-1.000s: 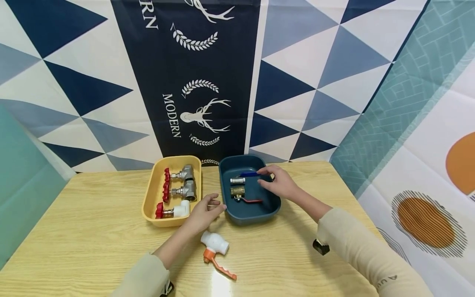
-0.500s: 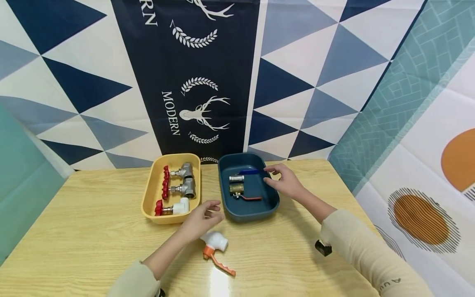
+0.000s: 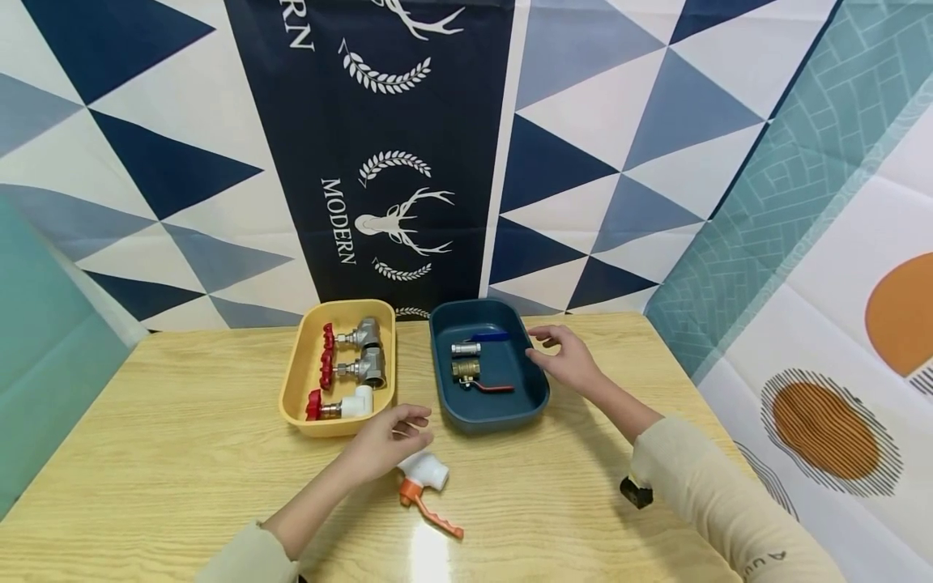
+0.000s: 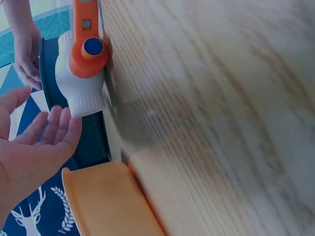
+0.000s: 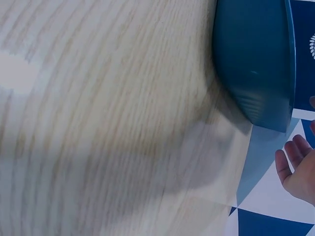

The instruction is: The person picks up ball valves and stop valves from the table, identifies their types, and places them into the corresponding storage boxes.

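Note:
My left hand [image 3: 382, 445] hovers with loosely bent fingers, holding nothing, beside a white plastic ball valve [image 3: 428, 472] with an orange lever on the table. In the head view it overlaps part of the valve's white body. My right hand [image 3: 567, 359] is at the right rim of the dark blue bin [image 3: 503, 423], fingers relaxed and nothing between them. Inside that bin lie a small silver valve with a blue lever [image 3: 490, 336] and a brass ball valve [image 3: 466, 371] with a red lever.
A yellow bin [image 3: 335, 429] stands left of the blue one. It holds two metal valves [image 3: 370, 366] with red handwheels and a white elbow valve [image 3: 357, 402] with a red handwheel. Patterned cloth [image 3: 408, 105] hangs behind the wooden table [image 3: 182, 437].
My right hand has drawn back to the right, from over the blue lever to the bin's rim. My left hand has moved toward me and slightly left, over the white valve.

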Demonstrator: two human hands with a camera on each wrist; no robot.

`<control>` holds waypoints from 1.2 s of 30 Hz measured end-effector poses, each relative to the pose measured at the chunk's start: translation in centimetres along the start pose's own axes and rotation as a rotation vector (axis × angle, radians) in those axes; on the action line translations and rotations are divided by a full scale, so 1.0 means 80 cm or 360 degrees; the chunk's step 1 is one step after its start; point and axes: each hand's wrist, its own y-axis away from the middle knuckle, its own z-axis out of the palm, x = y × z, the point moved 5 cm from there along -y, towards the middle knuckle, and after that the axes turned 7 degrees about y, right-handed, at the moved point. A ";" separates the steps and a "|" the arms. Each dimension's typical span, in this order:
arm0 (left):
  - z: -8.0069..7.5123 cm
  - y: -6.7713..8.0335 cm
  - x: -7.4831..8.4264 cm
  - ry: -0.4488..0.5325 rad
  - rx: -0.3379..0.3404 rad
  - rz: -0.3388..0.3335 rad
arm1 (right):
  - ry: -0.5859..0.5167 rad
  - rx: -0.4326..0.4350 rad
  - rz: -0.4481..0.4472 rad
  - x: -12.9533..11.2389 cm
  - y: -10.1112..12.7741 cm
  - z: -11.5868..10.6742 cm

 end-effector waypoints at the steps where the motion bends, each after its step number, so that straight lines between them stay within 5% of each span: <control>1: 0.000 0.001 0.000 -0.0005 -0.0015 0.0009 | -0.0004 -0.0002 0.0008 0.001 0.000 0.001; 21: -0.002 0.012 -0.006 -0.0191 -0.0231 0.0152 | -0.0125 -0.0091 0.0154 0.024 0.000 0.026; 36: -0.002 0.014 -0.011 -0.0355 -0.0294 0.0213 | -0.0224 -0.0087 0.0211 0.023 -0.003 0.033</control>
